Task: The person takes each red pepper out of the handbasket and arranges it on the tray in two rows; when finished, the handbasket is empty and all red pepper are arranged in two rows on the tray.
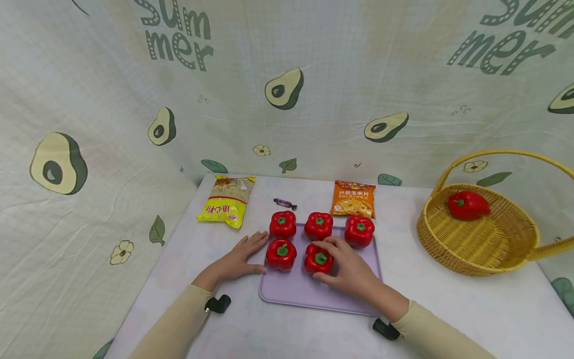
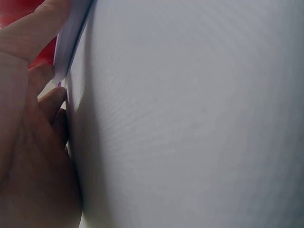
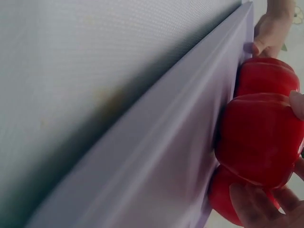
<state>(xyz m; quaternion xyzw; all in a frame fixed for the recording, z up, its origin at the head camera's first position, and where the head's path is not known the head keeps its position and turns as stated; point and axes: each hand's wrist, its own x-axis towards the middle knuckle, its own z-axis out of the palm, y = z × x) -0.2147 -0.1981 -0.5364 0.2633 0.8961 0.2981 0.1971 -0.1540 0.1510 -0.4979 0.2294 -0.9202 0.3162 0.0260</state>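
My right hand grips a red bell pepper with a green stem, fingers on its far side and thumb on its near side. That pepper sits at the middle of a lilac tray; the right wrist view shows it close up. My left hand lies with fingers extended at the tray's left edge, beside another bell pepper. In the left wrist view, the left thumb reaches the tray's rim. Along the tray's far side stand three more bell peppers, the middle one beyond my right hand.
A yellow wicker basket with a tall handle stands at the right, one red bell pepper lying inside. Behind the tray are a yellow food packet, a purple-wrapped candy and an orange snack packet. A printed cloth hangs behind.
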